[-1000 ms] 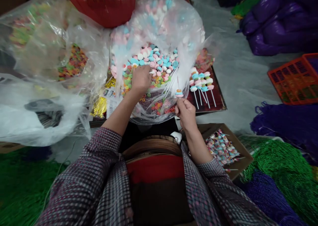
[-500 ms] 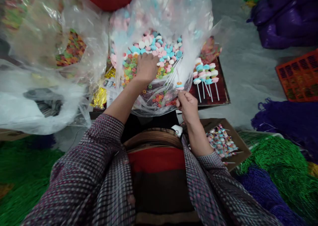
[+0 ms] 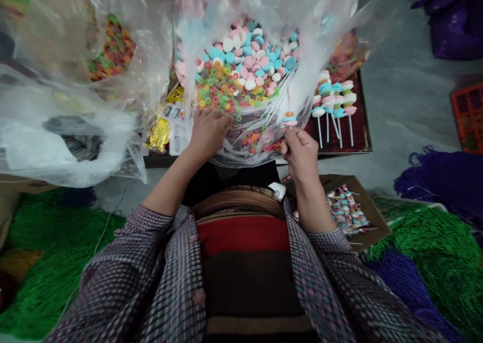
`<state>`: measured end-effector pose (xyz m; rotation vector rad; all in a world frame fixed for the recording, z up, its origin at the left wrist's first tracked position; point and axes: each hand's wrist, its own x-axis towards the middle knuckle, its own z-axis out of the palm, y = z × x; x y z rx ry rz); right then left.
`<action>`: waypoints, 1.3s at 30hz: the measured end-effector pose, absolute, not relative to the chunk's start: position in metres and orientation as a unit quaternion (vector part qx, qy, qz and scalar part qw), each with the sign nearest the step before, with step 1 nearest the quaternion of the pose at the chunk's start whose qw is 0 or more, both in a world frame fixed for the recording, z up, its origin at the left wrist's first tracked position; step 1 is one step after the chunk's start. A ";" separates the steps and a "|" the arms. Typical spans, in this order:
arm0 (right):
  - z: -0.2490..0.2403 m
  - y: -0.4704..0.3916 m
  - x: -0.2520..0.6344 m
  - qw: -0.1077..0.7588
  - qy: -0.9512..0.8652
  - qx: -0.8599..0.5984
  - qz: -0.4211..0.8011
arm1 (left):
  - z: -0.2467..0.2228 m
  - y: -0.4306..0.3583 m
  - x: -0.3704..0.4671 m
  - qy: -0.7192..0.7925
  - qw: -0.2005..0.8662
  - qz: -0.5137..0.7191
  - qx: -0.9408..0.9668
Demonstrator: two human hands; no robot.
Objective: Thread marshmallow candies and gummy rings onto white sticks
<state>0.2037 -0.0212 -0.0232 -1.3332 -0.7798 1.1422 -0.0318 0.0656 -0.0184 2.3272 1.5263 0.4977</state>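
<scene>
My right hand (image 3: 301,152) pinches the lower part of a candy skewer (image 3: 290,118). An orange gummy ring tops blue and pink candy discs on it, and its stick pokes out above. My left hand (image 3: 210,132) is palm down at the near left edge of the gummy rings (image 3: 215,89), fingers apart and bent, tips hidden. Pink, blue and white marshmallow discs (image 3: 251,61) lie behind the rings in a clear plastic bag (image 3: 241,159). Loose white sticks (image 3: 281,99) rest on the bag's right side.
Several finished candy skewers (image 3: 335,100) lie on the dark red table (image 3: 360,132). Below it stands a cardboard box (image 3: 372,227) of wrapped candy. More clear bags (image 3: 143,56) and gold ties (image 3: 158,134) are at left. Green strands (image 3: 433,247) and an orange crate (image 3: 468,116) sit at right.
My left hand has drawn back from the marshmallows toward me, to the near edge of the gummy rings. My right hand still holds the skewer. The camera view has shifted slightly.
</scene>
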 end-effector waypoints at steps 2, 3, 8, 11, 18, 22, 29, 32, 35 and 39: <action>-0.022 -0.023 0.203 0.566 -0.335 -0.575 0.487 | -0.019 0.066 -0.028 0.531 0.159 0.174 0.814; -0.021 -0.024 0.202 0.564 -0.340 -0.577 0.484 | -0.018 0.066 -0.027 0.531 0.165 0.173 0.813; -0.012 -0.036 0.197 0.526 -0.421 -0.577 0.462 | -0.013 0.068 -0.024 0.540 0.178 0.174 0.804; -0.007 -0.044 0.193 0.467 -0.483 -0.574 0.469 | -0.014 0.070 -0.025 0.549 0.215 0.231 0.774; -0.003 -0.051 0.182 0.392 -0.544 -0.568 0.477 | -0.012 0.070 -0.010 0.463 0.550 0.485 0.498; -0.001 -0.050 0.178 0.393 -0.547 -0.575 0.465 | -0.011 0.065 0.001 0.431 0.596 0.508 0.448; -0.002 -0.049 0.180 0.389 -0.527 -0.597 0.463 | -0.020 0.058 0.002 0.434 0.450 0.537 0.566; 0.001 -0.051 0.180 0.387 -0.513 -0.590 0.489 | -0.021 0.056 -0.001 0.420 0.332 0.523 0.663; 0.003 -0.050 0.178 0.393 -0.469 -0.573 0.545 | -0.022 0.055 0.001 0.426 0.291 0.513 0.686; 0.001 -0.044 0.172 0.406 -0.412 -0.551 0.601 | -0.026 0.046 0.011 0.416 0.366 0.526 0.645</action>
